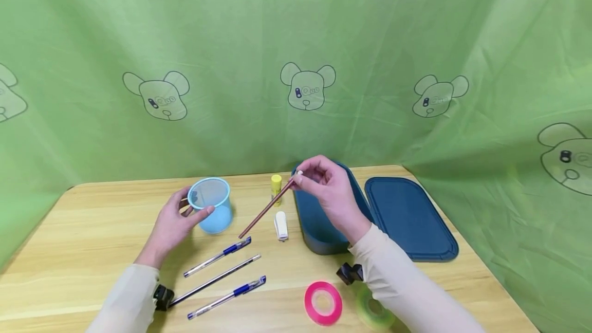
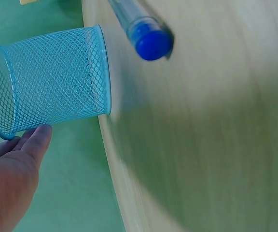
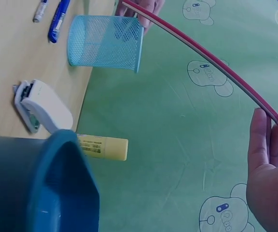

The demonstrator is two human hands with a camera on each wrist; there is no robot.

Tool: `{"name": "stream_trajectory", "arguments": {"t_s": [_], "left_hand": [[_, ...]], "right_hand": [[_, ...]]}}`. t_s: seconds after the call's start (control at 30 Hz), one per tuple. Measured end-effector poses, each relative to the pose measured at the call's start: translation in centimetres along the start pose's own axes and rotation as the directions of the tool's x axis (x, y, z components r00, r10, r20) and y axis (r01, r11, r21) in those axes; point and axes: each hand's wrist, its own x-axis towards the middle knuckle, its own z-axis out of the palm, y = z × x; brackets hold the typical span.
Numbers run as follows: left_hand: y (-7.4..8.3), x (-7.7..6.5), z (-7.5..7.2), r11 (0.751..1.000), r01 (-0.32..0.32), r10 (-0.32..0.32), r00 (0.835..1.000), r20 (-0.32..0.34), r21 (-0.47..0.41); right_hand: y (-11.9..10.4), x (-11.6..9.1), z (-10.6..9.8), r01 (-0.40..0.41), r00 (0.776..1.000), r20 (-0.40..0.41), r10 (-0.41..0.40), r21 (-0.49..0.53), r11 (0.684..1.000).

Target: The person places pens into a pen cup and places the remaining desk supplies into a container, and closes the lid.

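A light blue mesh pen cup point(image 1: 216, 217) stands upright on the table at the left. My left hand point(image 1: 168, 227) grips it near the rim, thumb in front and fingers at the far side. In the left wrist view the mesh pen cup point(image 2: 57, 75) appears sideways, fingers touching its wall. Above the table, my right hand point(image 1: 330, 191) pinches a dark red pencil point(image 1: 265, 215) by its upper end, over the blue box. The pencil slants down to the left, its lower tip right of the cup. In the right wrist view the pencil point(image 3: 201, 53) stretches toward the cup.
Two blue-capped pens point(image 1: 226, 297) and a dark pencil point(image 1: 215, 279) lie in front of the cup. A white stapler point(image 1: 281, 226) and yellow glue stick point(image 1: 276, 181) sit mid-table. A dark blue box point(image 1: 319, 243), its lid point(image 1: 411, 220), pink tape point(image 1: 311, 302) and green tape point(image 1: 374, 317) are right.
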Motion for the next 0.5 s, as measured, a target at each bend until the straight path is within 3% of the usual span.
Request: {"name": "stream_trajectory", "arguments": {"t_s": [0.23,0.5], "left_hand": [[-0.1,-0.1,0.1,1.000,-0.018,0.018,1.000,0.009,-0.003],[-0.1,-0.2,0.0,1.000,-0.029,0.029,1.000,0.008,-0.002]], "right_hand": [[0.2,1.7,0.8,0.036,0.997,-0.075,-0.032,0.051,0.998],[0.6,3.5,1.7,0.021,0.984,-0.176,-0.013,0.046,0.999]]}}
